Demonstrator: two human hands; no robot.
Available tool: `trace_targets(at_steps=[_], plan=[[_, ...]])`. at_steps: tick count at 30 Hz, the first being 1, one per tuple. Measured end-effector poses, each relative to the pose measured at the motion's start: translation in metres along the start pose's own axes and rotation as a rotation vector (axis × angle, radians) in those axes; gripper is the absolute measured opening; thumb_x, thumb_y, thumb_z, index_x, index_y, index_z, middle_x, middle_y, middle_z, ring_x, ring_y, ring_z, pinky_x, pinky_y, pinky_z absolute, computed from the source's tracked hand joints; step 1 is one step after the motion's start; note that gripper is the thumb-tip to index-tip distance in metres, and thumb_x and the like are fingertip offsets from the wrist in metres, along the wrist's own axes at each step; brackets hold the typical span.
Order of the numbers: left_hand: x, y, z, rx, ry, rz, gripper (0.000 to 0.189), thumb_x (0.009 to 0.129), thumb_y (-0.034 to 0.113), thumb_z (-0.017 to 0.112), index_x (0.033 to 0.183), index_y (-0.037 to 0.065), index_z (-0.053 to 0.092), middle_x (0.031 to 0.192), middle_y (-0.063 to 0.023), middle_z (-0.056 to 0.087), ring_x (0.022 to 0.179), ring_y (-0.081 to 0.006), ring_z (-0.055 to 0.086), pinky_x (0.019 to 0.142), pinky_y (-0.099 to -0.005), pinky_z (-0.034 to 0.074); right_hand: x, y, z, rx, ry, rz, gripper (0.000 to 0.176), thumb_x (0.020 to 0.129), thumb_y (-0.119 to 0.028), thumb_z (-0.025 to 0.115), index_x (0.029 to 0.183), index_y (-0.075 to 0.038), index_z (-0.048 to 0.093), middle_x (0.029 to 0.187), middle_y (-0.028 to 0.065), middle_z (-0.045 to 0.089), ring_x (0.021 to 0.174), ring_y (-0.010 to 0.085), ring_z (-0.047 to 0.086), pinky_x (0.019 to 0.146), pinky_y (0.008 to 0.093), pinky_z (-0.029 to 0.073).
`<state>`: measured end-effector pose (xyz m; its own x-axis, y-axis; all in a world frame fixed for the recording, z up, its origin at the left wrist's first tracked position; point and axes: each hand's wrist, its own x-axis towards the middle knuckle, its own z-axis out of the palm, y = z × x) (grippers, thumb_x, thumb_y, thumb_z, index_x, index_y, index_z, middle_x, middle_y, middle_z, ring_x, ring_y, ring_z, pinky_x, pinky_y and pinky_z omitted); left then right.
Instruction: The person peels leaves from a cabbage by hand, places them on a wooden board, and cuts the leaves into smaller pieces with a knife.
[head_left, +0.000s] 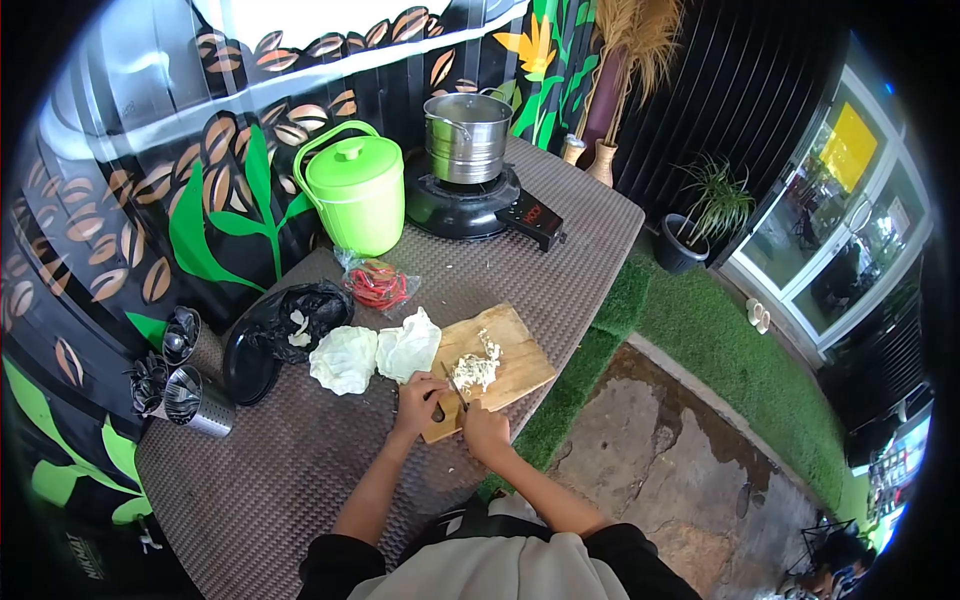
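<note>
My right hand (486, 432) is closed round the handle of a knife (458, 390), whose blade lies over the wooden cutting board (528, 362). Beside the blade, my left hand (416, 402) rests on the board's near left part with its fingers bent together; what they hold, if anything, is hidden. Finely chopped pale cabbage (476, 373) is heaped just beyond the knife, with bits trailing toward the far edge. Two large cabbage leaves (345, 360) lie left of the board, one of them touching its edge.
A black plastic bag (310, 315) and a bag of red chillies (380, 285) lie further back. Behind them stand a lidded green bucket (355, 195) and a steel pot (466, 145) on a black stove (460, 210). Metal cutlery holders (212, 412) stand left. The table's edge runs right of the board.
</note>
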<state>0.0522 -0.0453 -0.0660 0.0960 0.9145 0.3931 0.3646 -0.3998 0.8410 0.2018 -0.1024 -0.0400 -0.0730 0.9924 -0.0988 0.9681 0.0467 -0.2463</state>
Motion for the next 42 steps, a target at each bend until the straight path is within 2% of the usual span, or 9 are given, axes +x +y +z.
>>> trace_targets(at_steps=[5,7,10,14,17,26,31,34,42], plan=[[0.002,0.003,0.002,0.070,-0.025,0.090,0.012,0.071,-0.001,0.072,0.082,0.002,0.072,0.082,-0.0081,0.067,0.088,-0.0233,0.059,0.075,-0.0336,0.049,0.018,0.003,-0.011,0.018,-0.001,-0.011,0.031,0.094,-0.031,0.047,0.091,0.000,0.052,0.075,0.0184,0.067,0.072,0.0330,0.068,0.063,0.0417,0.054],[0.003,0.008,0.000,0.156,-0.006,0.140,0.014,0.069,-0.002,0.074,0.081,0.003,0.072,0.083,-0.0083,0.068,0.089,-0.0235,0.060,0.078,-0.0345,0.049,0.024,0.008,-0.029,0.029,-0.070,-0.117,0.033,0.095,-0.031,0.046,0.092,0.001,0.053,0.076,0.0194,0.066,0.073,0.0341,0.067,0.065,0.0432,0.053],[0.000,0.010,0.003,0.117,0.032,0.052,0.015,0.068,-0.002,0.074,0.081,0.003,0.072,0.082,-0.0076,0.068,0.089,-0.0237,0.060,0.077,-0.0345,0.049,0.020,0.009,-0.044,0.077,-0.142,-0.101,0.036,0.095,-0.033,0.044,0.092,0.002,0.054,0.077,0.0199,0.066,0.074,0.0352,0.067,0.066,0.0447,0.052],[0.000,0.012,0.002,0.066,0.024,0.018,0.015,0.068,-0.003,0.074,0.082,0.003,0.072,0.082,-0.0076,0.068,0.088,-0.0238,0.060,0.076,-0.0341,0.050,0.003,0.003,-0.020,0.040,-0.103,-0.092,0.034,0.095,-0.032,0.044,0.092,0.001,0.054,0.076,0.0192,0.066,0.074,0.0347,0.067,0.066,0.0437,0.053],[-0.001,0.010,0.003,0.114,0.020,0.068,0.015,0.069,-0.003,0.074,0.082,0.004,0.072,0.081,-0.0086,0.068,0.087,-0.0238,0.060,0.075,-0.0337,0.050,0.002,-0.004,0.003,0.032,-0.019,0.032,0.032,0.095,-0.031,0.045,0.092,0.000,0.054,0.075,0.0183,0.066,0.075,0.0337,0.068,0.065,0.0420,0.054],[-0.001,0.012,0.004,0.090,0.027,0.060,0.010,0.073,-0.001,0.071,0.082,0.001,0.070,0.082,-0.0097,0.067,0.088,-0.0251,0.059,0.076,-0.0355,0.049,0.007,-0.002,-0.037,0.019,-0.118,-0.090,0.027,0.091,-0.026,0.053,0.095,0.000,0.051,0.083,0.0208,0.066,0.076,0.0329,0.068,0.064,0.0402,0.054],[-0.001,0.010,0.002,0.124,0.018,0.086,0.011,0.073,0.000,0.072,0.084,0.002,0.071,0.082,-0.0092,0.068,0.088,-0.0243,0.060,0.076,-0.0344,0.049,0.000,-0.008,0.003,0.063,0.013,0.035,0.028,0.093,-0.029,0.050,0.093,-0.001,0.051,0.072,0.0172,0.066,0.069,0.0334,0.068,0.061,0.0412,0.054],[-0.001,0.013,0.003,0.106,0.006,0.059,0.009,0.074,-0.001,0.070,0.083,0.000,0.069,0.083,-0.0094,0.067,0.089,-0.0256,0.059,0.077,-0.0359,0.049,0.008,-0.004,0.009,0.022,0.065,0.013,0.031,0.094,-0.032,0.048,0.093,-0.001,0.051,0.068,0.0162,0.066,0.067,0.0328,0.068,0.060,0.0420,0.054],[-0.003,0.026,0.015,0.303,0.003,0.116,0.009,0.075,0.002,0.070,0.083,-0.001,0.069,0.084,-0.0113,0.068,0.085,-0.0280,0.060,0.077,-0.0368,0.049,0.005,0.036,-0.022,0.106,-0.028,0.006,0.037,0.094,-0.039,0.045,0.097,-0.003,0.053,0.074,0.0199,0.066,0.070,0.0373,0.066,0.065,0.0476,0.051]])
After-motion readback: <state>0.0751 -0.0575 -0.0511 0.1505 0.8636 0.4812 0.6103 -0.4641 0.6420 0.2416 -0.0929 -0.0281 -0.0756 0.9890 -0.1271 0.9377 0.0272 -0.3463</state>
